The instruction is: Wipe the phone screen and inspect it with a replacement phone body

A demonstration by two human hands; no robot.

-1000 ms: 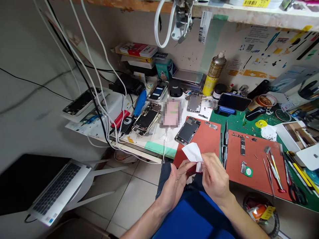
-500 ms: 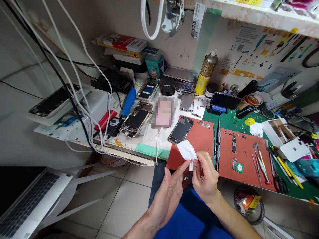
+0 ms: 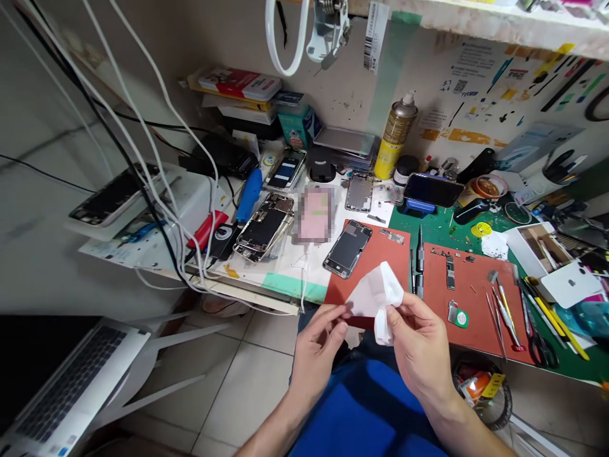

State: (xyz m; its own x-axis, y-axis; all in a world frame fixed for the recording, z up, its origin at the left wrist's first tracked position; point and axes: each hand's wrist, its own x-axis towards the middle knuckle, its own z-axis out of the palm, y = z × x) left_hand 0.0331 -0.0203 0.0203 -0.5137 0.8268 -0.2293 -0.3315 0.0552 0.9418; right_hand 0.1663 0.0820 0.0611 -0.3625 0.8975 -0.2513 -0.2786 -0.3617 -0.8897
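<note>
White sheet (image 3: 375, 293): one, pinched by right hand (image 3: 421, 336); left hand (image 3: 320, 346) fingertips at edge.

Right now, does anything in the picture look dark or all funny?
All in the head view: the pink thing is hidden by blocky squares; the laptop's screen looks black at the dim left; dark shadows cross the blue cloth; the white paper in the right hand catches light.
</note>
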